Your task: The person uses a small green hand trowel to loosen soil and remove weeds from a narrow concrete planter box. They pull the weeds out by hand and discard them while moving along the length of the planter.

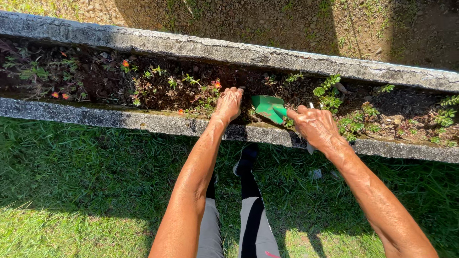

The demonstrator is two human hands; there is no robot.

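- While the person stands on grass [86,191], the right hand [315,126] grips a green trowel [268,107], blade in the soil near the concrete planter's [143,122] near edge.
- Left hand [228,104], fingers loosely spread, rests on soil just beside the blade, among small orange-flowered plants [210,93].

I stand on sunlit grass [71,200], bright green near me and darker where shadow falls across it toward the far side. Ahead runs a long concrete planter [143,122], its near rim grey and stained, its far rim [287,55] pale and weathered, slanting lower to the right. Between the rims lies dark soil [95,79] with small leafy weeds and a few orange flowers [125,63] on the left. Beyond the planter is gravelly bare ground [239,19], partly shaded, with sparse green tufts.
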